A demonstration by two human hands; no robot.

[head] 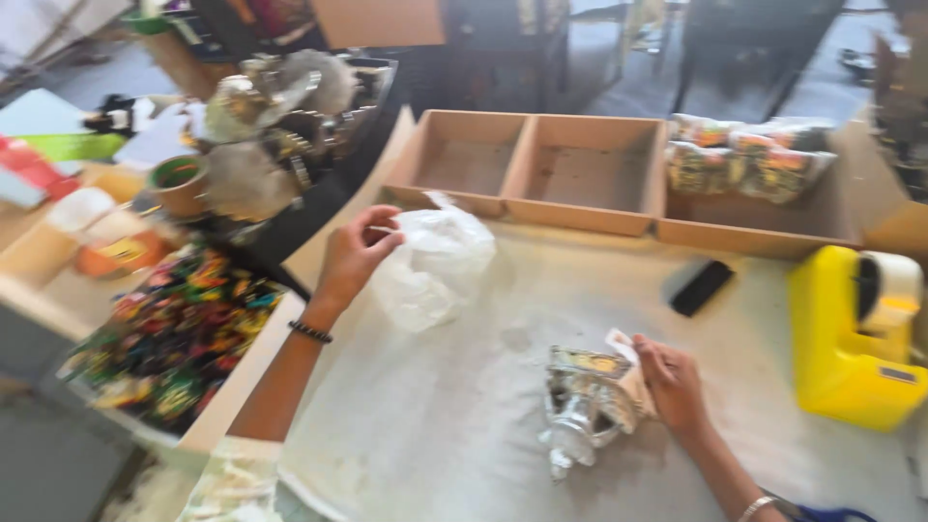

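Note:
My left hand (355, 253) reaches forward and grips the edge of a crumpled white plastic bag (432, 268) lying on the pale table top. My right hand (671, 384) rests lower right on the table, fingers pressed against a clear, shiny packet (584, 404) with a coloured label and a small white slip at its top. A dark bead bracelet sits on my left wrist, a metal bangle on the right.
A divided cardboard tray (534, 205) stands at the back, its right section holding several printed packets (749, 157). A yellow tape dispenser (843, 333) is at the right, a black flat object (702, 286) beside it. A box of colourful small items (179, 331) lies left.

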